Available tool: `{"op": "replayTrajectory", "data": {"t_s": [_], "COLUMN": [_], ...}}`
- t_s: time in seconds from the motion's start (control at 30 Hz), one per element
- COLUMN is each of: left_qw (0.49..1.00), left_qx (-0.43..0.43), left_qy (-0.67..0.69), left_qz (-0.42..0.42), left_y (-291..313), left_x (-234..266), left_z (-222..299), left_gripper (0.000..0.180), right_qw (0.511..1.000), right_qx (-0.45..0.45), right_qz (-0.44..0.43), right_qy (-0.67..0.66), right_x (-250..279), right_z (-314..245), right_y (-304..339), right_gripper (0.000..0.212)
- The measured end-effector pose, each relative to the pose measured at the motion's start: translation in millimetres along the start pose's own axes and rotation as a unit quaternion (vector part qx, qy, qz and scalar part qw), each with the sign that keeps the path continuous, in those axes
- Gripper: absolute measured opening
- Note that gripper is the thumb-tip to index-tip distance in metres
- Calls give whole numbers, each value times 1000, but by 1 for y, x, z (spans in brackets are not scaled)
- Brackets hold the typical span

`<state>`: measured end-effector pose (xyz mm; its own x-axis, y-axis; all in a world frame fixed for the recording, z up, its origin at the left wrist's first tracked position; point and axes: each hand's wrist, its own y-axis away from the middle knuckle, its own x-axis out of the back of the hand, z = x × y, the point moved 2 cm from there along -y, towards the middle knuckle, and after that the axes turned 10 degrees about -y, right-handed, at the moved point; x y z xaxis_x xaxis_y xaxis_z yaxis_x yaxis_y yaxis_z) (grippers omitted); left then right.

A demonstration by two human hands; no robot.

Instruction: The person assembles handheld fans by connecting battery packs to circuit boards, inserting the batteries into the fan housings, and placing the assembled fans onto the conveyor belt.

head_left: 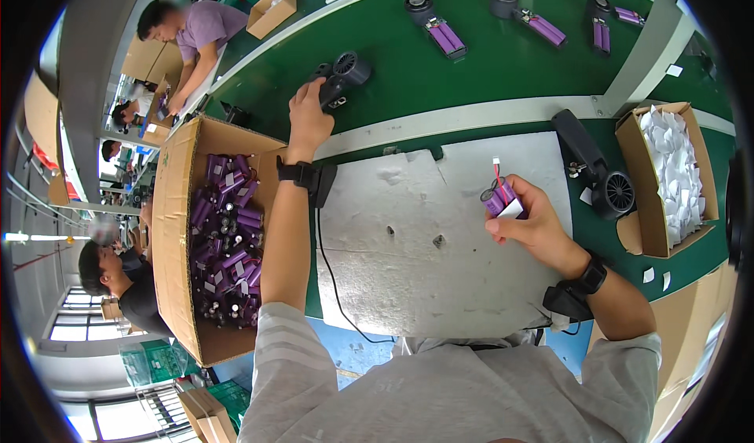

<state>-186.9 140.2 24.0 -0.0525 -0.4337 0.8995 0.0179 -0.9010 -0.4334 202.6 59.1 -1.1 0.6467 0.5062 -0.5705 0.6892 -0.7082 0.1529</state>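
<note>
Left hand [308, 117] is clenched on a black fan unit [339, 75] far out on the green tabletop [471, 74]. Right hand [530, 223] pinches a purple battery pack [501, 199], probably with a white label, above the grey foam pad [408, 239]; a cardboard box of packs [177, 231] sits left.

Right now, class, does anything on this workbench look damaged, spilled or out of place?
Yes: the grey foam mat is worn, with small holes and a ragged top edge. A few white paper slips lie loose on the green table.

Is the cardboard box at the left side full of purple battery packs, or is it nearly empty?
Full: the cardboard box has its flaps open, and purple battery packs cover its whole inside.
</note>
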Motion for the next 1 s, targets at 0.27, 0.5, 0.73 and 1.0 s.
{"op": "replayTrajectory", "data": {"t_s": [0.27,0.5,0.73,1.0], "left_qw": [995,984,723,645], "left_qx": [18,104,269,230], "left_qy": [-43,-6,622,690], "left_qz": [-90,-147,-131,-234], "left_y": [-14,-24,22,122], "left_x": [-12,-14,7,31], "left_z": [-2,2,95,217], "left_gripper": [54,38,34,34], "right_qw": [999,999,983,937], "right_qx": [-27,2,106,116], "right_qz": [25,15,57,181], "right_qy": [-32,-36,136,277], "right_x": [-5,-4,1,0], "right_z": [-5,0,-3,-21], "right_y": [2,2,10,2], "right_gripper": [30,25,23,25]}}
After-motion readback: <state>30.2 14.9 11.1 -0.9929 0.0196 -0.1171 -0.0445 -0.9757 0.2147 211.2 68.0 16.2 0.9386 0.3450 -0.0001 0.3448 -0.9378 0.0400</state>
